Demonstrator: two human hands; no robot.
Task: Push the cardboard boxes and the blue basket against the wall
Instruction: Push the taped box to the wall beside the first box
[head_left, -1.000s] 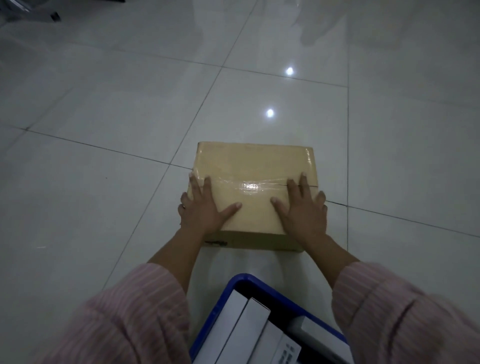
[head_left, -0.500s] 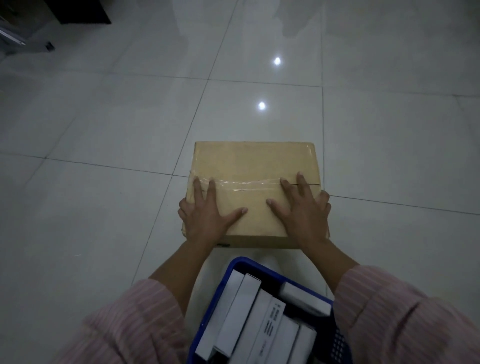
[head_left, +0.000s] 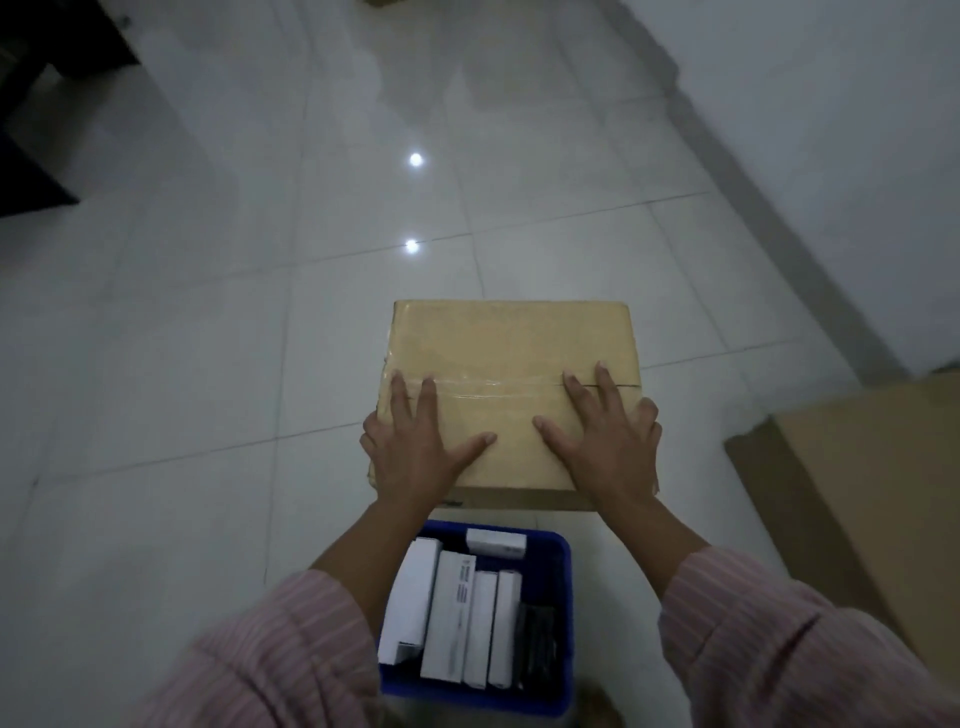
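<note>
A taped cardboard box (head_left: 511, 345) lies on the tiled floor in front of me. My left hand (head_left: 415, 447) rests flat on its near left top, fingers spread. My right hand (head_left: 605, 441) lies flat on its near right top, also spread. Neither hand grips anything. Just behind the box, close to my body, stands the blue basket (head_left: 563, 582) filled with several white cartons standing on edge. A larger cardboard box (head_left: 878, 499) shows at the right edge. The white wall (head_left: 841, 104) runs diagonally along the upper right.
A grey skirting strip (head_left: 769, 208) lines the foot of the wall. Dark furniture (head_left: 31, 130) stands at the upper left. Glossy floor tiles (head_left: 156, 364) with two light reflections stretch ahead and to the left. My pink striped sleeves fill the bottom corners.
The view has swung right: the wall and the larger box have come into sight. My hands stay flat on the box, and more of the basket shows behind it.
</note>
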